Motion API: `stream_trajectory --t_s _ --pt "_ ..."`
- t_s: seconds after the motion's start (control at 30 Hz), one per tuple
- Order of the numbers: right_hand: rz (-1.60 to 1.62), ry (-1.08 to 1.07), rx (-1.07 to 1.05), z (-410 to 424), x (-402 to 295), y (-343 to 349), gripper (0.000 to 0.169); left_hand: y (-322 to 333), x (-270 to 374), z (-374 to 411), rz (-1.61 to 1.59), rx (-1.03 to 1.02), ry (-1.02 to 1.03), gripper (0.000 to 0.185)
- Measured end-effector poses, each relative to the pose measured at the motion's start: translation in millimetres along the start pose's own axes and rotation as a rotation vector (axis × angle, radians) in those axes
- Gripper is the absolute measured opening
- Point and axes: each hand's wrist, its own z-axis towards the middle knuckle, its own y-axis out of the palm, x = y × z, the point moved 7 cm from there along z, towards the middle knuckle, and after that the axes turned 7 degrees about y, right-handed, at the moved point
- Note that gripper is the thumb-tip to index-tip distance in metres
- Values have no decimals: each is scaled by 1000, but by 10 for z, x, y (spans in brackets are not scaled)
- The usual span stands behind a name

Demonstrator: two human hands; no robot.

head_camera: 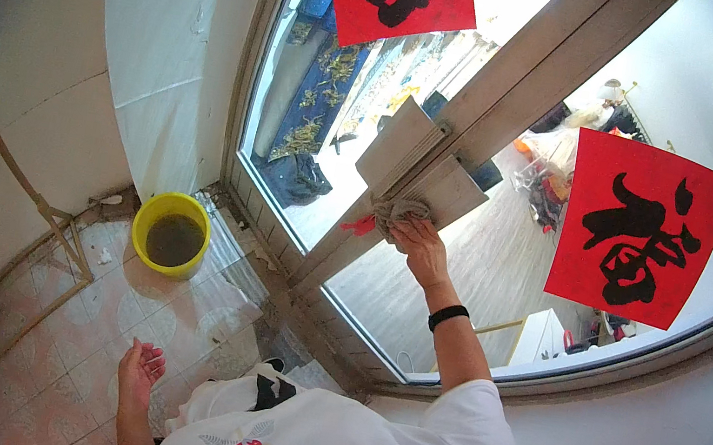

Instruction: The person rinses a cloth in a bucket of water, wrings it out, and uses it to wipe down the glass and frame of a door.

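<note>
My right hand holds a crumpled grey-brown cloth against the lower end of the door's handle plates. A wide metal handle plate sits on the left door leaf, and a second handle plate on the right leaf. Something red sticks out beside the cloth on the door frame. My left hand hangs low over the tiled floor, its fingers loosely curled and nothing visible in it. A yellow bucket of dark, murky water stands on the floor beyond my left hand.
Red paper squares with black brushed characters are on the glass, one on the left leaf and one on the right leaf. A thin brown frame leans by the left wall. Cloths and a white cabinet show behind the glass.
</note>
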Motion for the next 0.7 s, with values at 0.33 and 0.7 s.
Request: stream_trajectory --t_s 0.33,0.7 --pt "-79 94 251 406 -21 -451 37 279 146 184 103 5 52 38" --pt "41 125 213 419 231 -460 29 -5 24 112 102 71 15 41"
